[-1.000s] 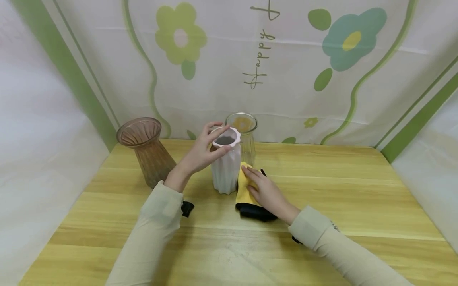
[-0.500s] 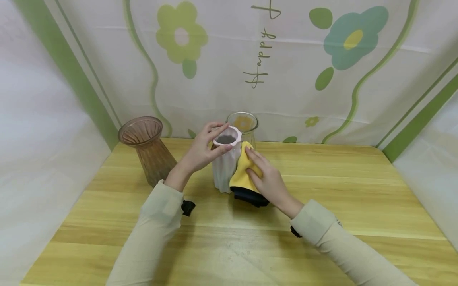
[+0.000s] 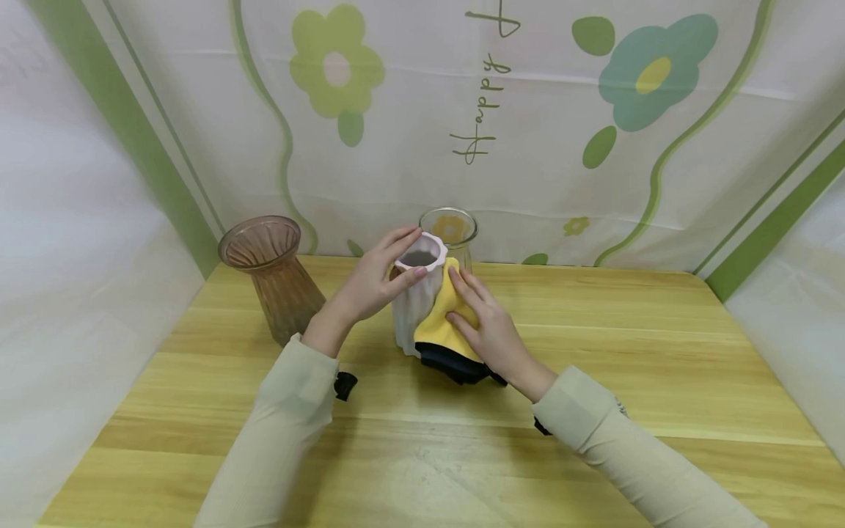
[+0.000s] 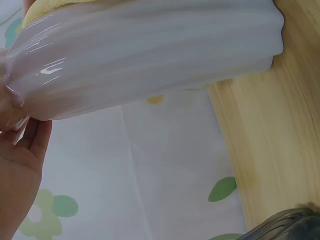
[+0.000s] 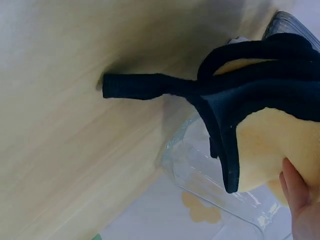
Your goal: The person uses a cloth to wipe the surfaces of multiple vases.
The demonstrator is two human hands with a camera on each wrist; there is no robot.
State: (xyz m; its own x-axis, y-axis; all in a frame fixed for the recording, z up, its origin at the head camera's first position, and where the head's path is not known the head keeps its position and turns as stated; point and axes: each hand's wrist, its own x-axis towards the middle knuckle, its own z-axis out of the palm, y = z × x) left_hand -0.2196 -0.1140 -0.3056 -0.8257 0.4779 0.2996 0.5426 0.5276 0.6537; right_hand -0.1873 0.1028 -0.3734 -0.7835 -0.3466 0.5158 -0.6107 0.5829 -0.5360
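Note:
A white ridged vase [image 3: 408,315] with a scalloped, pinkish rim stands upright on the table. My left hand [image 3: 372,279] grips it at the rim, fingers over the far side and thumb on the near side. In the left wrist view, the vase's glossy wall [image 4: 150,55] fills the upper part. My right hand [image 3: 491,330] holds a yellow cloth [image 3: 444,319] with black edging against the vase's right side. The right wrist view shows the cloth's folded black border [image 5: 135,86] hanging in loose strips. The cloth hides part of the vase.
Just behind the white vase stands a clear glass vase [image 3: 465,257], partly covered by the cloth. A pinkish-brown ribbed glass vase [image 3: 280,293] is to the left, near my left forearm. A printed curtain [image 3: 409,176] hangs at the wooden table's [image 3: 634,352] back edge.
My right hand has slid the yellow cloth up along the white vase's side, then pressed it slightly further left around the front. My left hand stays at the rim.

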